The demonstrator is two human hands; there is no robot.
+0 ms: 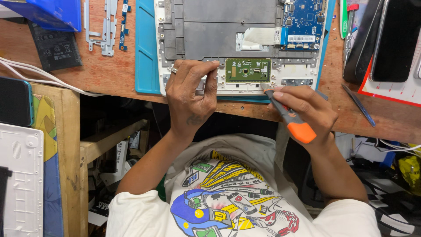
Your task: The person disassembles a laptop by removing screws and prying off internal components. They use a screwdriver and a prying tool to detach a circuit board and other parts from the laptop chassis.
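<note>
Head view: left hand (191,90) steadies laptop chassis (239,44); right hand (300,105) apparently grips screwdriver (290,117)

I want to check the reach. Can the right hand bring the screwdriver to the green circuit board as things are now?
Probably yes. The right hand holds the screwdriver just beside the green circuit board, nothing lies between them, and the left hand rests to the board's other side.

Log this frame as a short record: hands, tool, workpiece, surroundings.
left hand: fingertips pressed on white laptop casing, beside green circuit board
right hand: grips orange-black screwdriver, tip at the casing's near edge
surface: wooden bench, blue mat under casing
nearby: dark phones at right, metal brackets at left
</note>
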